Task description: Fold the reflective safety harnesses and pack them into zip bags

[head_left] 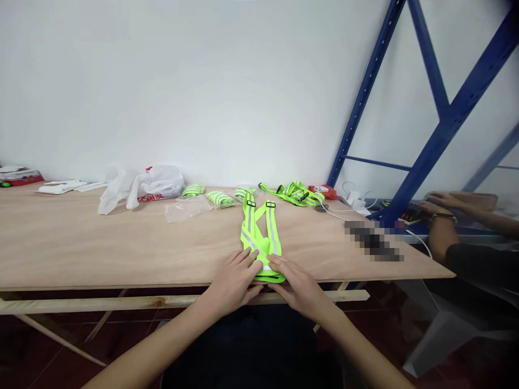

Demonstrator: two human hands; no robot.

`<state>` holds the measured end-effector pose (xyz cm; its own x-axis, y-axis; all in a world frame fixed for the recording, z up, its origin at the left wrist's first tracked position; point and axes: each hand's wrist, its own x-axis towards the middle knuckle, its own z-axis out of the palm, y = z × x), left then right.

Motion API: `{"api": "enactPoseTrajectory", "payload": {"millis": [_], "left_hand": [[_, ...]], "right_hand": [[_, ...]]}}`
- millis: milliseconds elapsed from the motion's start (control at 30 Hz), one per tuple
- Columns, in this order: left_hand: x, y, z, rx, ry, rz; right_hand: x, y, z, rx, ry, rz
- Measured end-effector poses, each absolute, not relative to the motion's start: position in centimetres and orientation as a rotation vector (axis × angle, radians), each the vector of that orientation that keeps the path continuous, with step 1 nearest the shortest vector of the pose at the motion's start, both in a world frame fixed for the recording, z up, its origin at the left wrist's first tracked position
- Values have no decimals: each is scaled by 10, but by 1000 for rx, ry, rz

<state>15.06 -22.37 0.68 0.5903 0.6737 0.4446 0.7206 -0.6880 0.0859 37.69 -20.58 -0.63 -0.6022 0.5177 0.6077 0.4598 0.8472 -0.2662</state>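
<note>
At the far left edge of the plywood table (81, 243) lies a red and white pack (18, 175), its print too small to read, with white sheets (65, 187) beside it. Next comes a crumpled white plastic bag (141, 186) bearing red characters that cannot be made out. A clear empty sleeve (184, 210) lies flat just right of it, and small rolled yellow-green bundles (219, 199) sit near the wall. Bare wood stretches wide in front of these things.

The left hand (233, 281) and right hand (298, 286) rest flat and open, fingers pressing the near end of the neon reflective vest (259, 237), which lies at the table's front edge, straps running away from the person. Behind it lies a loose tangle of straps (294, 193). Right of the blue rack (446, 113), another person's hand (440, 202) rests on a lower surface.
</note>
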Motion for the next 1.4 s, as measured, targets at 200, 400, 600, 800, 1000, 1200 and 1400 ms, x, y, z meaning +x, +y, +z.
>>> {"api": "enactPoseTrajectory", "payload": {"millis": [200,400,600,800,1000,1200,1400], "left_hand": [[151,-224,25,-2840,-1240,-637],[152,-230,22,-2818,-1265,-710],[160,-237,24,-2705,-1385,-588],[160,-237,31,-2696,-1396,-507],[155,-231,33,-2767,-1334,-448],[150,-226,31,-2814,-1325,-487],[145,-224,27,-2784,-1384,-595]], "right_hand": [[378,-205,0,-734,-2345,141],[379,-206,0,-720,-2370,126],[379,-205,-2,-715,-2344,165],[379,-205,0,-722,-2344,204],[380,-206,5,-728,-2370,183],[380,-205,9,-743,-2387,204],[379,-204,8,-778,-2383,239]]}}
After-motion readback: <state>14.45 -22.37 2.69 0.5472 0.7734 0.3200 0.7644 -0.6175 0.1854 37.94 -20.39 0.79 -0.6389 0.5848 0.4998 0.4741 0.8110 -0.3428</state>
